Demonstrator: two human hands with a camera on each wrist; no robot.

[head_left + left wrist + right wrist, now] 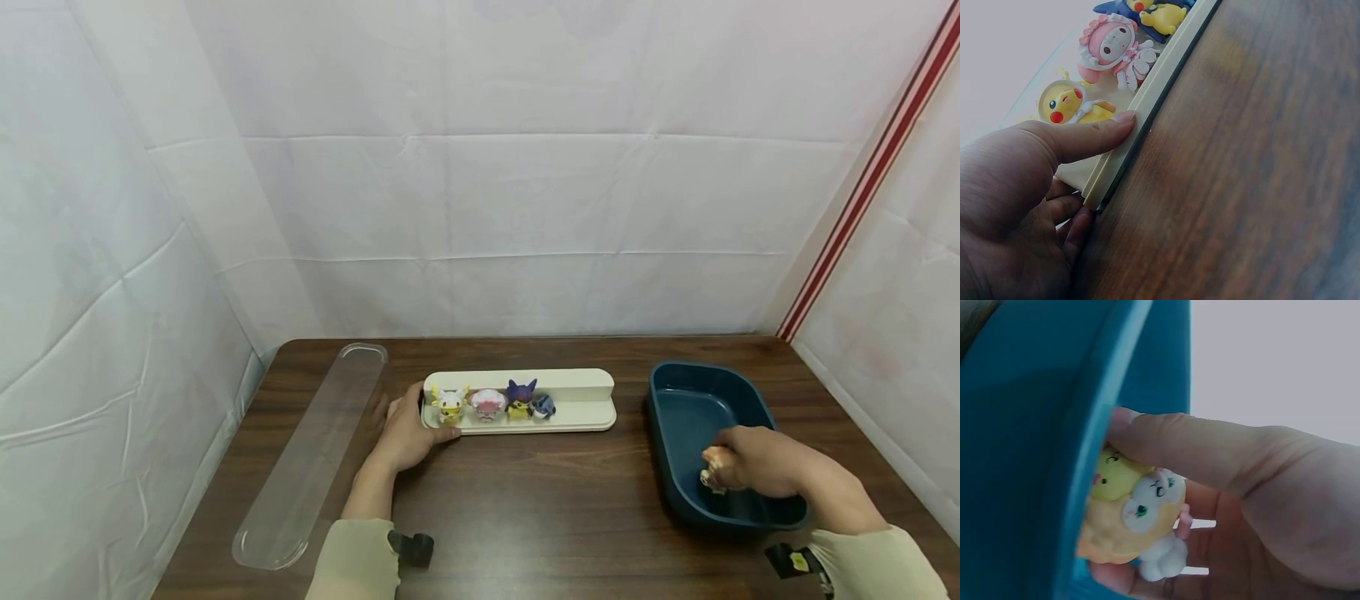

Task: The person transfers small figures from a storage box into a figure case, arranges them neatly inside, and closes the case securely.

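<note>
Teal plastic bin (pixel 686 400) at the lower right of the frame holds the right hand (pixel 757 462), its fingers (pixel 1179 440) curled round a yellow-and-orange figurine (pixel 1125 515). Left of it across bare tabletop (pixel 540 500) lies the long cream tray (pixel 585 400). The left hand (pixel 405 433) pinches the tray's near-left end, beside four figurines (pixel 491 404); nothing stands between.

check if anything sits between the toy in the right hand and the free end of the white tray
Nothing visible does. The right hand holds the toy inside the blue bin; only the bin's wall and bare table lie between. The tray is free right of the four figures.
</note>
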